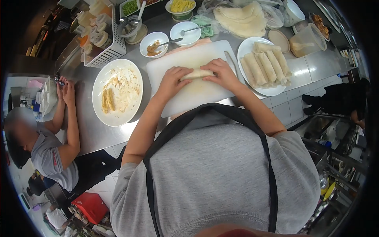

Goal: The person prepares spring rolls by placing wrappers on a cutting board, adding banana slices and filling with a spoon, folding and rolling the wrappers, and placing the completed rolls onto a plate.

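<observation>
On the white cutting board (215, 93) lies a pale rolled wrapper (197, 74). The fingers of my left hand (173, 81) close round its left end, and my right hand (223, 75) holds its right end. A white plate (271, 91) to the right bears several finished rolls (265, 65). On the left, a large white plate (132, 93) holds a few yellowish strips (107, 100) and brown smears. Behind the board are a bowl (154, 38) with brown paste and a spoon, and another white bowl (190, 34) with a spoon.
Flat round wrappers (241, 19) lie on plastic at the back. A white basket (106, 55) of bottles stands back left, a plastic container (308, 41) back right. A co-worker (59, 146) leans at the counter's left end; another person (347, 96) stands at the far right.
</observation>
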A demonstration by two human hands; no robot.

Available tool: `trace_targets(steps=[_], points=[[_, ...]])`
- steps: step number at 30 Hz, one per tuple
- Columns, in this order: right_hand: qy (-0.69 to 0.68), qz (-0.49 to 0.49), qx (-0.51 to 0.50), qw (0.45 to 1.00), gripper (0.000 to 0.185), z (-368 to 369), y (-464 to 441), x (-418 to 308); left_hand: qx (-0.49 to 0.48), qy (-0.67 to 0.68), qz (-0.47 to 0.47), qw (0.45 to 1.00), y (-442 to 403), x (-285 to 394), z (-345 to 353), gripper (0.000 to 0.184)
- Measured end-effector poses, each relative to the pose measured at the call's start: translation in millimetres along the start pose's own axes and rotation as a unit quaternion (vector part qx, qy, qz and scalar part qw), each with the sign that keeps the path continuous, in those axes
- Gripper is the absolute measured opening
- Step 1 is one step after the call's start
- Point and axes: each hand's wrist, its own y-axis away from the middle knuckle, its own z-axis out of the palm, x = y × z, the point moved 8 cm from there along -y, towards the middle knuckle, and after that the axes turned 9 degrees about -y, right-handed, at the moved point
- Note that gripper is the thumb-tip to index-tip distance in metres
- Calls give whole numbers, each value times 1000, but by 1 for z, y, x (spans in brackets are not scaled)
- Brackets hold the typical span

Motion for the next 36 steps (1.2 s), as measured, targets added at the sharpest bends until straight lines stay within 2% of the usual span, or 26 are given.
trace_targets(steps=[2, 3, 5, 6, 8, 9, 11, 12, 15, 17, 20, 24, 27, 29, 33, 36], points=[[-23, 10, -33, 999, 39, 4, 6, -2, -82, 95, -122, 985, 8, -10, 7, 32], [-24, 12, -33, 999, 39, 4, 8, -2, -84, 96, -122, 984, 11, -14, 10, 32], [-49, 37, -50, 997, 38, 6, 5, 6, -64, 210, -154, 963, 12, -31, 18, 28], [-49, 36, -50, 997, 38, 6, 2, 9, -64, 209, -154, 964, 9, -32, 18, 28], [-83, 93, -46, 991, 38, 9, -4, 23, -24, 155, -145, 977, 0, -36, 10, 27], [-83, 93, -46, 991, 38, 9, -7, 20, -21, 154, -187, 970, -3, -43, 10, 28], [-156, 160, -17, 975, 38, 3, -13, 24, 17, 140, -196, 971, -8, -39, 6, 28], [-156, 159, -16, 975, 38, 3, -13, 24, 54, 126, -204, 969, -9, -39, 0, 27], [-139, 122, 24, 983, 34, -3, -9, 28, 61, 105, -180, 976, -3, -40, 4, 26], [-239, 120, 74, 961, 28, -3, -1, 40, 87, 108, -163, 977, 2, -36, 1, 25], [-247, 159, 49, 955, 24, -5, 4, 39, 111, 116, -147, 976, 9, -33, -3, 25], [-185, 137, 67, 971, 21, -5, 9, 28, 105, 82, -154, 979, 13, -30, -3, 27], [-137, 142, 66, 978, 29, 1, 19, 12, 107, 76, -174, 976, 16, -30, 0, 31], [53, 102, 71, 991, 36, 6, 24, -8, 126, 65, -170, 975, 17, -22, -3, 32], [61, 120, 59, 989, 44, 13, 34, -16, 147, 43, -190, 970, 25, -19, 1, 32], [-12, 147, 70, 987, 44, 7, 33, -9, 140, 69, -222, 962, 27, -21, 2, 34]])
